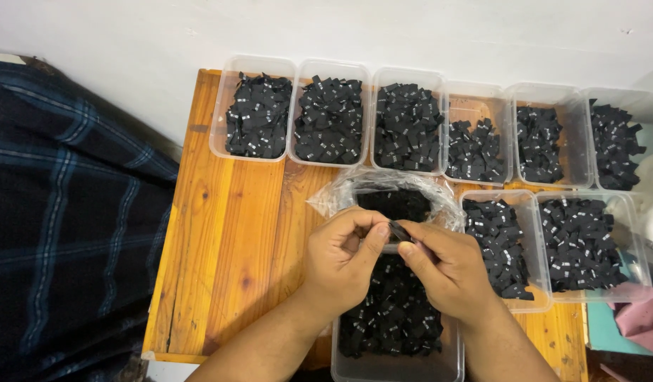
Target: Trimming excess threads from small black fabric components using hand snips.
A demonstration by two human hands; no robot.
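Wooden table point(227, 233), tubs crowded. Left hand point(340, 258) and right hand point(447, 269) pinch one black tag point(398, 230); a slip likely drops it into the wrong tub point(393, 368).

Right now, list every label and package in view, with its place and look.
Small black fabric label: pinched between left hand and right hand.
Clear plastic bag: behind the hands, crumpled, black labels inside.
Clear rectangular plastic tubs: along the wooden table's far edge, holding black labels with tiny white marks.
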